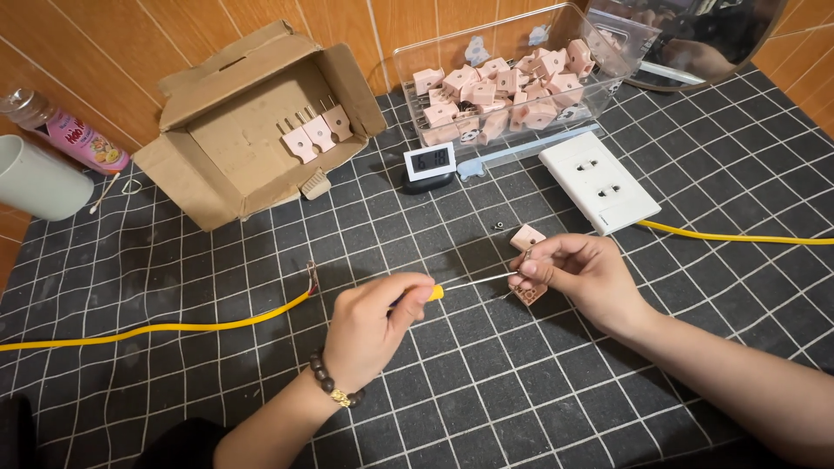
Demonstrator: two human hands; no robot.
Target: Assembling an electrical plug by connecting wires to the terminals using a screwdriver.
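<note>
Pink plastic makes the small plug (pixel 527 288) pinched in the right hand (pixel 580 276), just above the desk (pixel 521 408). The left hand (pixel 369 326) is closed round a screwdriver (pixel 465 284) with a yellow handle. Its thin metal shaft lies flat and points right, and the tip meets the plug. So the long line runs from left hand to right hand, and the right hand is the nearer one to the plug.

Another pink piece (pixel 526 236) lies just behind the fingers. A yellow wire (pixel 174 328) with a bare end rests to the left, well apart. The desk mat is dark with a white grid. A white socket (pixel 599 181), a clear tub (pixel 521 74) of pink plugs and a brown cardboard box (pixel 252 130) sit further back.
</note>
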